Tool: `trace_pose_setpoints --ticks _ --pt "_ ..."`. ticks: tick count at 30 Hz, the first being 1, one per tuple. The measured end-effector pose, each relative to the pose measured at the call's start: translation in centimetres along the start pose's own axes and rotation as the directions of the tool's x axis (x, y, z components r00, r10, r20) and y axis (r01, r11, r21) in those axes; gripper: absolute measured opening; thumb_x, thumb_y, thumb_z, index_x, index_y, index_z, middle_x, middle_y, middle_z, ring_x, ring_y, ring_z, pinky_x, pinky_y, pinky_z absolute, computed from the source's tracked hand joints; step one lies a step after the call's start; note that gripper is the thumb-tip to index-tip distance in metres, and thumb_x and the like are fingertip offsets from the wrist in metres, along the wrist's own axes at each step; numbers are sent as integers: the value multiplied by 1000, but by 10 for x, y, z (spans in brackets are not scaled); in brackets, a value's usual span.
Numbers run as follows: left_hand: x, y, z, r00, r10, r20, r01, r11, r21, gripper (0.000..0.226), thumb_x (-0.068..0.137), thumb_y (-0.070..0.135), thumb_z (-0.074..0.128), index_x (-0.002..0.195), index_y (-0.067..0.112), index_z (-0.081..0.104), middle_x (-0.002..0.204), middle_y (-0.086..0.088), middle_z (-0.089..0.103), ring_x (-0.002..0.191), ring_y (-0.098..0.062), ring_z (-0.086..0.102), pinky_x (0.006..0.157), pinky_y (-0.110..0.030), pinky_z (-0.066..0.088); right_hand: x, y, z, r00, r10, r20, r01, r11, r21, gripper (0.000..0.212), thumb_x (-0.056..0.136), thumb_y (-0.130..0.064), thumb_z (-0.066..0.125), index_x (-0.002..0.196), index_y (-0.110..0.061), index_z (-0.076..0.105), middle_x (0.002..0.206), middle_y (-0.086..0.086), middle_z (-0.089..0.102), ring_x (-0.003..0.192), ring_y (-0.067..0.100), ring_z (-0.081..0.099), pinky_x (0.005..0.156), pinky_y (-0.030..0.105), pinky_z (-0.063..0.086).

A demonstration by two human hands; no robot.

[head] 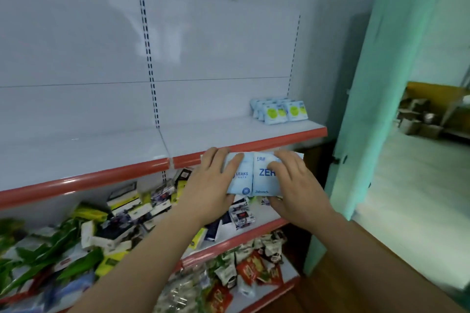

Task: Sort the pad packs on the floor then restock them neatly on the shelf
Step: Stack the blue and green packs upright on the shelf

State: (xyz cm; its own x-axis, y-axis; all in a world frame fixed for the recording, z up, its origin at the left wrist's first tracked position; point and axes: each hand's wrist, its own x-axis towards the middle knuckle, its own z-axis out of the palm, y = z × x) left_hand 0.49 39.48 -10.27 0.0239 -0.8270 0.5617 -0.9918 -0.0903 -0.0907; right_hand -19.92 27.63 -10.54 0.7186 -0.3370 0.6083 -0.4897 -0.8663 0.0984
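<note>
I hold a bundle of light blue pad packs (254, 175) in both hands, just in front of the red edge of the upper shelf (122, 152). My left hand (211, 183) grips the bundle's left side, thumb under it. My right hand (295, 183) grips its right side, fingers over the printed front. Several small blue pad packs with green circles (279, 110) stand in neat rows at the shelf's far right end. The floor is hidden from view.
The shelf below holds a jumble of small boxes (142, 208) and green packets (38, 256). The lowest shelf carries red and white snack bags (254, 267). A teal door frame (368, 109) stands at the right, with cardboard boxes (419, 124) in the room beyond.
</note>
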Motion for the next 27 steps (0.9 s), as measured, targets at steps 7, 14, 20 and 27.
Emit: trace_pose_setpoints --ticks 7,14,20,27 --pt "112 8 74 999 37 -14 -37 997 -64 80 82 38 65 150 22 25 151 -9 29 138 -32 22 82 -46 57 42 104 36 1000 19 -20 -19 999 -36 55 72 -30 70 119 -13 46 135 14 44 131 37 41 95 50 49" --pt "230 -3 137 995 81 -62 -88 990 -108 81 78 43 69 146 21 29 145 -11 36 133 -33 30 75 -46 58 105 200 69 996 60 -60 -63 996 -58 54 72 -30 66 119 -9 50 132 16 48 127 36 44 93 48 50" --pt "304 6 192 992 80 -100 -92 988 -121 79 78 63 47 141 18 40 137 -12 45 128 -34 38 67 -44 59 136 276 114 994 106 -21 -106 993 -45 57 77 -41 58 125 -16 42 139 12 43 133 34 40 95 53 49" --pt "381 17 257 998 -14 -60 11 999 -48 84 69 36 75 143 18 40 137 -11 44 127 -36 38 71 -48 57 178 385 169 1000 13 8 -13 1000 10 64 74 -40 70 126 -17 41 139 10 42 134 32 40 97 53 50"
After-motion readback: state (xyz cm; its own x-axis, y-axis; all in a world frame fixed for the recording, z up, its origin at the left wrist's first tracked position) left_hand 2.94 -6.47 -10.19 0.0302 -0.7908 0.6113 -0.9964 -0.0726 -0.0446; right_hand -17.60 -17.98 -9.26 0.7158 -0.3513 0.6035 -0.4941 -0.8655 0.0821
